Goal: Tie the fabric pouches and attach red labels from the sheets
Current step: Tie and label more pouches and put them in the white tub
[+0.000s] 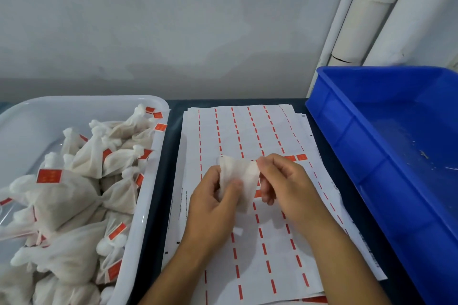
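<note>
Over the label sheets [247, 131], left hand [213, 205] and right hand [285, 181] both pinch one fabric pouch [239, 181], seemingly untied. Left of sheets, white tub [148, 205] holds many tied, labelled pouches [81, 181]; few labels remain.

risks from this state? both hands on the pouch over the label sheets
1. The pouch is pinched between left hand and right hand, not yet knotted; a slip could spill its contents.
2. It hangs over the label sheets, hiding the remaining red labels; a blind peel might tear one.
</note>
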Demonstrator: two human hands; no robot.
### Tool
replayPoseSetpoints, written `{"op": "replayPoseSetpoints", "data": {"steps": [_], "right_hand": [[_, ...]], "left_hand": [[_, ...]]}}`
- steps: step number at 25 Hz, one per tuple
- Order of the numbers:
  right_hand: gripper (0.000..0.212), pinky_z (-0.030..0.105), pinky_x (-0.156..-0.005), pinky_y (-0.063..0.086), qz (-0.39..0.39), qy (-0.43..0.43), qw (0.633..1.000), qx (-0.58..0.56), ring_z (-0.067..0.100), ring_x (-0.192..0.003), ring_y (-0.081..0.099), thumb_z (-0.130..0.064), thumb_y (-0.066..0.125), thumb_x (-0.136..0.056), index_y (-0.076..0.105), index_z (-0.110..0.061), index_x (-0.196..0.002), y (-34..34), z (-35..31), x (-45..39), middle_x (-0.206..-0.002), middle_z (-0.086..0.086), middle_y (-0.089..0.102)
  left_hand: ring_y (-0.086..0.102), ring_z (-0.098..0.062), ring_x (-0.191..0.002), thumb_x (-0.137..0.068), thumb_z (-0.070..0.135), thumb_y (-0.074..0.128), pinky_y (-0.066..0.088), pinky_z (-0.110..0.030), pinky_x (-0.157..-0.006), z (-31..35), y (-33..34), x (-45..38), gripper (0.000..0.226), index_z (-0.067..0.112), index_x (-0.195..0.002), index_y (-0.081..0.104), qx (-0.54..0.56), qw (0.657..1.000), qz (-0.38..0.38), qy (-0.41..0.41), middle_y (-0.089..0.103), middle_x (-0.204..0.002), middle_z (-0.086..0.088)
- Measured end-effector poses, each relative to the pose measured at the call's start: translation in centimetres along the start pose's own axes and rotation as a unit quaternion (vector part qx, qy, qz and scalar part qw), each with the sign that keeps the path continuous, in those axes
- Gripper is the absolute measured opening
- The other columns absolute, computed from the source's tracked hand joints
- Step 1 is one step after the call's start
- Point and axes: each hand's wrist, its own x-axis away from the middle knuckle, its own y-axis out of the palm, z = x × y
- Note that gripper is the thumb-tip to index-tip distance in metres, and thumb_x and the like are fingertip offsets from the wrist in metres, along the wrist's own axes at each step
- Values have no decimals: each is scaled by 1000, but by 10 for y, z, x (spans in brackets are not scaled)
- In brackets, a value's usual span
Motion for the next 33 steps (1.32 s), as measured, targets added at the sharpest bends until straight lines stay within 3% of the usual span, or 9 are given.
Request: {"op": "replayPoseSetpoints", "data": {"steps": [4,7,9,12,15,21,26,30,33], "right_hand": [[37,20,-57,50,-10,19,996,-88,12,-57,58,-38,51,-106,66,-25,-75,-2,-2,0,-66,3,60],[36,22,-55,50,11,20,993,-113,13,-58,57,-35,52,-107,69,-23,-78,-6,0,-2,-68,3,61],[32,19,-58,53,33,13,996,-83,10,-62,63,-42,52,-105,70,-29,-82,-4,1,-2,-73,-3,66],[24,15,-71,57,62,-49,997,11,0,-94,69,-60,56,-96,68,-40,-101,-1,2,0,-98,-23,71],[24,12,-82,54,21,-107,990,89,-4,-107,64,-56,59,-94,66,-43,-112,-2,5,1,-110,-31,67],[13,18,-82,57,-5,-133,984,117,5,-103,68,-40,64,-100,74,-32,-104,0,9,1,-100,-21,73],[14,17,-79,57,9,-112,994,4,9,-98,71,-25,65,-101,78,-30,-97,-1,3,2,-95,-14,77],[20,16,-75,58,76,-83,992,-62,10,-91,74,-41,63,-95,80,-31,-91,-7,-6,5,-88,-10,77],[21,20,-65,59,149,-49,978,-138,13,-81,76,-45,65,-89,80,-30,-92,-13,-6,3,-86,-4,78]], "left_hand": [[70,-11,-86,-102,28,57,62,-27,-67,0,-1,1,6,30,-101,64,3,1000,-12,3,70,-93,13],[71,-5,-87,-100,29,62,56,-14,-63,0,-2,0,3,29,-101,65,22,1000,-2,6,72,-92,17],[69,-3,-86,-98,31,66,54,-11,-62,-2,-2,-1,1,30,-99,66,3,1000,7,10,70,-89,18],[67,-9,-79,-95,31,70,55,-17,-61,-4,-3,-1,7,34,-91,65,-53,998,6,37,69,-84,16],[60,-13,-72,-94,25,72,48,-20,-58,-7,-4,-2,14,32,-84,64,-122,987,4,100,65,-77,13],[64,-10,-79,-95,31,70,53,-21,-66,-7,1,2,5,31,-90,70,-139,982,-34,122,68,-81,16],[62,-6,-76,-96,53,60,45,-16,-60,-5,-1,4,18,39,-86,63,-184,969,-95,138,64,-80,22],[63,1,-84,-81,85,45,48,-10,-66,-6,0,9,37,52,-92,56,-238,956,-134,111,61,-90,35],[64,-2,-85,-77,87,42,56,-19,-78,-9,3,9,50,49,-103,58,-286,944,-134,93,63,-105,29]]}}
